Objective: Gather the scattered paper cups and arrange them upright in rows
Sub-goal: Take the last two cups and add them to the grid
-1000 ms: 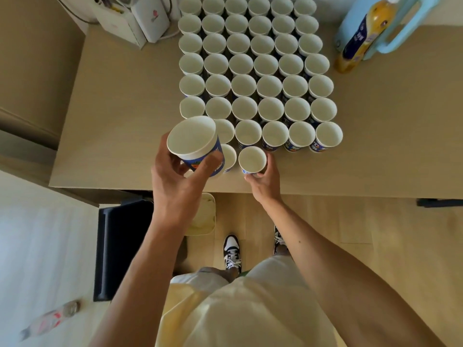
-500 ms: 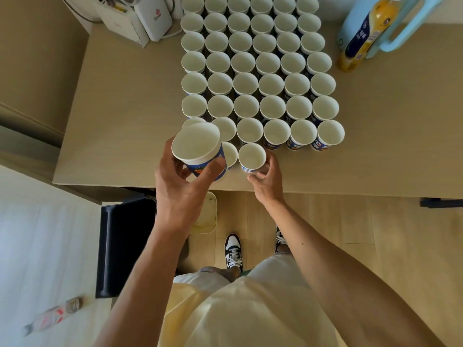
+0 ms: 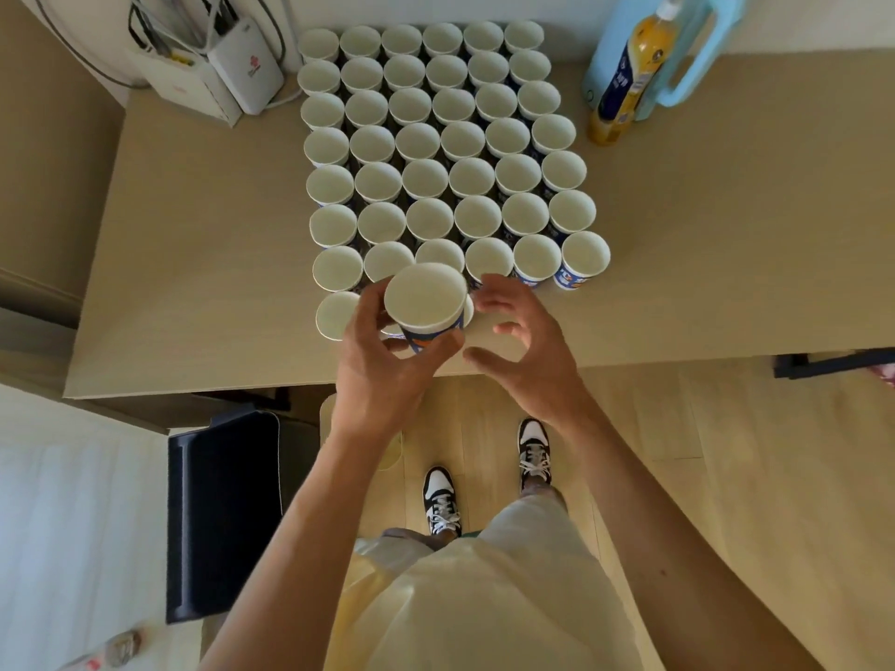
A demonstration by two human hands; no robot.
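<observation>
Blue-printed white paper cup [image 3: 426, 302] gripped by left hand [image 3: 382, 380].
Right hand [image 3: 532, 346] held spread, empty, just right; second cup [image 3: 469, 308] apparently hidden beneath.

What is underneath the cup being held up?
Beneath the held cup in the left hand, only a sliver of a standing cup shows on the table; the rest is covered.

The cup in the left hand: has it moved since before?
Yes: the held cup went right, from the left column of the cup grid to the third.
</observation>
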